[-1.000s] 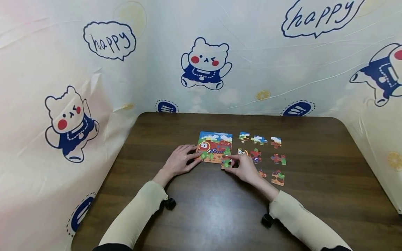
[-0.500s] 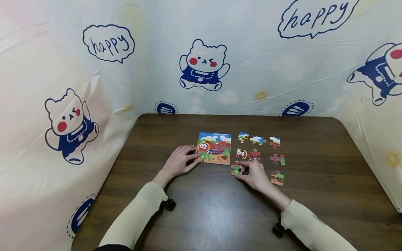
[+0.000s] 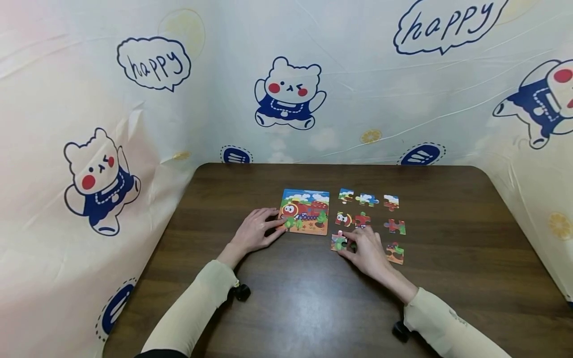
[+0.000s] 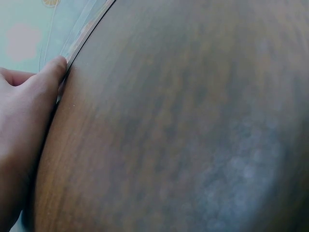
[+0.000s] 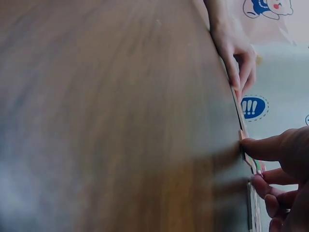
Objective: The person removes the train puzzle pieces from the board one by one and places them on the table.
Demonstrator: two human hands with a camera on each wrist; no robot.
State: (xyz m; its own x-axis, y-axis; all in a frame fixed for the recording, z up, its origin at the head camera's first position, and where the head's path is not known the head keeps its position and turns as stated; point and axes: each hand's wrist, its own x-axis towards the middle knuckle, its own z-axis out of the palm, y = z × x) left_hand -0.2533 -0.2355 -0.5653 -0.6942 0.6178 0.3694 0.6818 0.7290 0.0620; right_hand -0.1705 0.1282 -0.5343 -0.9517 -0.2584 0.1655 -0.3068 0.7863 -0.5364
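In the head view, my left hand point(image 3: 254, 231) rests at the lower left of a square picture card point(image 3: 309, 227) printed with a red train; the thumb and forefinger touch its corner. Just right of the card, my right hand point(image 3: 368, 251) pinches a green-and-orange jigsaw piece point(image 3: 338, 242) between thumb and forefinger, low at the table. Above that piece are a jigsaw piece with a white eye point(image 3: 343, 219) and a red one point(image 3: 363, 219), whose lower part the fingers cover. The right wrist view shows the right thumb and fingertips point(image 5: 248, 145) at the table edge-on.
More jigsaw pieces lie spaced out rightward: a sky piece point(image 3: 346, 195), a cloud piece point(image 3: 368, 200), another sky piece point(image 3: 391, 202), a red-and-green piece point(image 3: 395, 226) and an orange-green piece point(image 3: 395, 253). The brown wooden table point(image 3: 277, 308) meets a printed curtain point(image 3: 376, 84) behind.
My right hand has carried the jigsaw piece from the card's lower right corner rightward to the table beside the card. The left hand has stayed at the card.
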